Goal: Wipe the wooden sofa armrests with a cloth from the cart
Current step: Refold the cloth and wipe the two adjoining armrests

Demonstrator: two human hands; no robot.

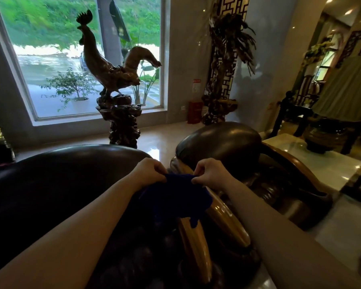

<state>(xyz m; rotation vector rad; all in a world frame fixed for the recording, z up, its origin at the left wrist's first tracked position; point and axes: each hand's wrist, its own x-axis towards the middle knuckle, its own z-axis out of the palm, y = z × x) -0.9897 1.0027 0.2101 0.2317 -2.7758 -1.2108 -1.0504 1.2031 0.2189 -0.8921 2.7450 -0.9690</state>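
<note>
While both bare forearms reach forward in the head view, the left hand (149,171) and right hand (209,172) each pinch the top edge of a dark blue cloth (171,197), fingers closed on the fabric, hands near each other with a short stretch of cloth pulled between them. Cloth hangs down from the two grips, its lower edge draping onto the curved glossy yellow-brown wooden armrest (223,213) of the sofa, which runs from just below the hands toward the bottom of frame. A second parallel wooden rail (194,247) sits just left of it, lower down. Left of the hands is the big dark rounded sofa back cushion (56,184); behind the right hand is a separate dark rounded leather cushion (221,140) of the next seat. Polished pale floor (154,138) beyond. A dark carved wooden rooster statue (108,63) on a gnarled root stand stands before a large window (50,49). Pale glass-topped side table (313,161) at right carries a dark round pot (323,136). Red box (194,111) against the wall, blurry.
</note>
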